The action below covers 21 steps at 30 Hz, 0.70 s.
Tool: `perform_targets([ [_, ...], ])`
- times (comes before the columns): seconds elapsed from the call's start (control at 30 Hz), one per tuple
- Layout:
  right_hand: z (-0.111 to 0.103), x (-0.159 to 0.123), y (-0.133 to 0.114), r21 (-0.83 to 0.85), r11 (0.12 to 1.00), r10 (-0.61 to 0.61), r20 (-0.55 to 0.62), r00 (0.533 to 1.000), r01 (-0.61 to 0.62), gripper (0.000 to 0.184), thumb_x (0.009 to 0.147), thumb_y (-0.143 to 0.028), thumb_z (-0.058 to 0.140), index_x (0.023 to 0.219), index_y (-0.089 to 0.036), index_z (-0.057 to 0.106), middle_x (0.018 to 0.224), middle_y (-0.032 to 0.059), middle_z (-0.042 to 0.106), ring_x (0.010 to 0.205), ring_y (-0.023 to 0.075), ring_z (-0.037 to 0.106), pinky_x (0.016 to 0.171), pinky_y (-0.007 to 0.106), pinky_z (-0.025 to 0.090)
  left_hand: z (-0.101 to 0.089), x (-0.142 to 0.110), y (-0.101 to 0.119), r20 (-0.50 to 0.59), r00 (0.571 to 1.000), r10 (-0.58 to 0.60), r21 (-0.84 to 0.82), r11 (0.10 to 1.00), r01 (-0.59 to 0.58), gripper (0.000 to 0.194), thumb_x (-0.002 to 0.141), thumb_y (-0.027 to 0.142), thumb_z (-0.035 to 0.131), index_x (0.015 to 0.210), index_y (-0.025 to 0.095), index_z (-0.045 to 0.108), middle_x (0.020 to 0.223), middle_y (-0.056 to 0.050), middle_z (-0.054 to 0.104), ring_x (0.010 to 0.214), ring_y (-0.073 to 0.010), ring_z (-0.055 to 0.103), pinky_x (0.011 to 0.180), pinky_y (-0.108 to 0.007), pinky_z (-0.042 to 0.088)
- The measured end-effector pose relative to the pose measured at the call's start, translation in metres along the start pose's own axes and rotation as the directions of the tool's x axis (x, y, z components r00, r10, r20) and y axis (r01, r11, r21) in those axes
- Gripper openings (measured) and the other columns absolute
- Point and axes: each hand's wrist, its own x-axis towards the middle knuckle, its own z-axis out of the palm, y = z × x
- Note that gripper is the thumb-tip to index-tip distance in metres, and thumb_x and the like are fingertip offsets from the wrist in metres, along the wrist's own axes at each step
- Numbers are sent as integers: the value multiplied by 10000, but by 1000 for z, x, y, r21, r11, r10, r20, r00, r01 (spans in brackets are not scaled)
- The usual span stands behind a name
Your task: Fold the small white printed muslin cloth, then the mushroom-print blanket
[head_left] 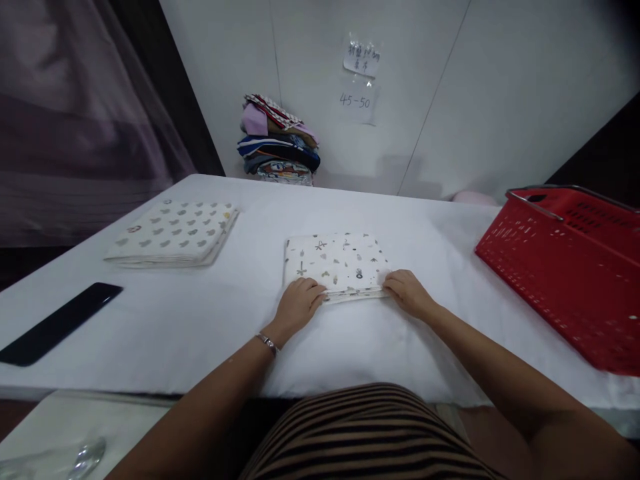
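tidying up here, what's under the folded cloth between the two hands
The white table shows around the folded cloth; whatever lies directly beneath it is covered, so I cannot tell.

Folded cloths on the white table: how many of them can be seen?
2. The small-print cloth is in the middle, with left hand and right hand at its near edge; the grey-print cloth is toward the left. The red basket could hide more.
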Motion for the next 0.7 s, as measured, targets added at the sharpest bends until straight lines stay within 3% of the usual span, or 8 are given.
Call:
perform_targets([
  [0.3, -3, 5, 1, 135, 988, 67, 38, 997, -72, 242, 921, -268, 436, 1003, -216, 658, 906, 83, 634, 853, 203, 554, 756, 357, 440, -3, 1, 3, -17, 998, -53, -53, 997, 52, 261, 928, 318, 411, 978, 213, 645, 903, -42, 602, 841, -176, 498, 769, -331, 406],
  [0.53, -3, 11, -1, 73, 997, 31, 80, 996, -37, 184, 862, -220, 529, 966, -217, 680, 914, 74, 640, 858, 208, 559, 758, 351, 435, -7, 5, 8, 9, 995, -104, -71, 992, 104, 304, 931, 355, 393, 915, 221, 665, 864, -32, 597, 821, -173, 500, 753, -329, 400],
  [0.7, -2, 14, -3, 134, 984, 106, 68, 992, -114, 154, 868, -219, 518, 850, -204, 671, 851, 65, 644, 826, 202, 553, 750, 347, 426, -7, 6, 10, 4, 991, -136, -70, 988, 136, 304, 925, 355, 406, 896, 220, 677, 855, -30, 597, 821, -173, 496, 735, -320, 398],
])
